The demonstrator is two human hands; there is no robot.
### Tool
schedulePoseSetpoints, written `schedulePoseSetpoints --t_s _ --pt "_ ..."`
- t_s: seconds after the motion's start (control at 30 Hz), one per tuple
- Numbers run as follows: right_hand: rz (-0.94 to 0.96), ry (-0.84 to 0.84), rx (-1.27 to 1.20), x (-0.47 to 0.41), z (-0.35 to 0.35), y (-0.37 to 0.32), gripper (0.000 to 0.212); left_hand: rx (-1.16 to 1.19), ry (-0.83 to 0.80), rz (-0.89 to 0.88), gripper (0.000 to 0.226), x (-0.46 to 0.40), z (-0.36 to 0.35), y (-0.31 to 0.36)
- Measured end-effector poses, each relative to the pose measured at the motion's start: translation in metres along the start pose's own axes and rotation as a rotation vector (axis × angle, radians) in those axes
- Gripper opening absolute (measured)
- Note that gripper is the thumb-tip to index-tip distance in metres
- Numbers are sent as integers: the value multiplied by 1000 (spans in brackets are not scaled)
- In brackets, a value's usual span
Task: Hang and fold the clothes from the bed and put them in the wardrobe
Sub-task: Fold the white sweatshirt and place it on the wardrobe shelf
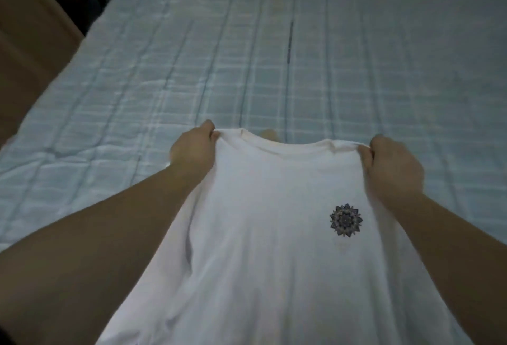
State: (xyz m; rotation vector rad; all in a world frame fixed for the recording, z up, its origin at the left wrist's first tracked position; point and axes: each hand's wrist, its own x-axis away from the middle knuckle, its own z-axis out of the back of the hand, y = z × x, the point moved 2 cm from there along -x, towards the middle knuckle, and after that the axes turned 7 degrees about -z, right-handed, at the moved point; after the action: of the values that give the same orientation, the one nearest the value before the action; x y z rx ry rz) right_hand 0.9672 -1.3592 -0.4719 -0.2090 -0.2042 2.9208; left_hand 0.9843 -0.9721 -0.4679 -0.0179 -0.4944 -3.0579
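White T-shirt [260,235] pinched at its shoulders by left hand [192,149] and right hand [392,169]

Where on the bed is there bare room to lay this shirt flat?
The checked bedspread lies bare beyond the white T-shirt and both hands: left hand, right hand. Widest stretch is straight ahead past the collar, running to the far edge. Near the person, the shirt and arms cover it.

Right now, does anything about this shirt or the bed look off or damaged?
Nothing stands out. The white t-shirt is held up by both shoulders, left hand and right hand, over the wrinkled checked bedsheet; no tears or stains show.
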Motion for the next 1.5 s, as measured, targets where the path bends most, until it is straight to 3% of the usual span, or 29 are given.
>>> schedulePoseSetpoints --t_s 0.23,0.37,0.57,0.7,0.8,0.93,1.07,1.2,1.37,1.5 --pt "-2 -72 28 -26 -108 12 33 -117 -15 -73 25 -28 -89 -42" --pt "-51 -46 14 -26 -114 13 33 -128 -31 -93 26 -33 -100 -44" --pt "107 -23 55 0 -86 5 25 -102 89 -168 32 -7 -62 -29" --pt "143 27 -148 65 -45 -1 37 4 120 -324 40 48 -36 -13" --pt "188 -30 -242 151 -17 -9 38 85 99 -447 40 123 -23 0" --pt "157 -148 -219 289 -2 0 44 115 -25 -454 46 243 -29 -11" --pt "28 -368 -191 429 -1 28 51 187 -145 -346 45 379 -36 -33" --pt "-71 -439 -162 525 14 43 54 224 -279 -93 49 483 -43 -57" --pt "-373 -428 -337 535 26 53 46 289 -224 162 56 515 -34 -56" --pt "-723 -349 -511 512 26 52 52 520 -220 577 57 512 -38 -58"
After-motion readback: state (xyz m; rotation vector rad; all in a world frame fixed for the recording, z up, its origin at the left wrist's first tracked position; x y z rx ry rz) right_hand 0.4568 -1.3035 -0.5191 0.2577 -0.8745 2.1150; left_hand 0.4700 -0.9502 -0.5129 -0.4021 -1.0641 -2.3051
